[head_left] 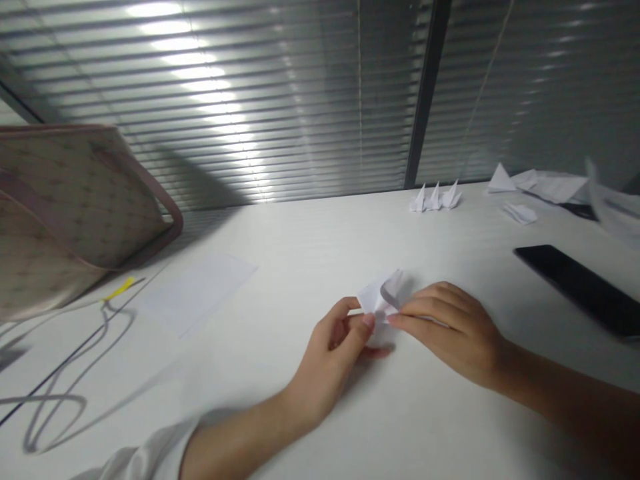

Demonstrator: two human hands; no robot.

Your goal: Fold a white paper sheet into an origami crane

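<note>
A partly folded piece of white paper (373,295) is held between my two hands above the white table. My left hand (333,353) pinches its lower left side between thumb and fingers. On the right, my right hand (453,327) grips a flap of the same paper, which curls upward at its middle. The fingertips of both hands are close together at the paper's lower edge. Some of the left fingers are hidden behind the paper and thumb.
Three small folded paper pieces (435,197) stand near the blinds (300,100). Loose folded papers (547,185) and a black phone (580,288) lie to the right. On the left are a flat paper sheet (197,290), a handbag (65,220) and a grey cable (83,400).
</note>
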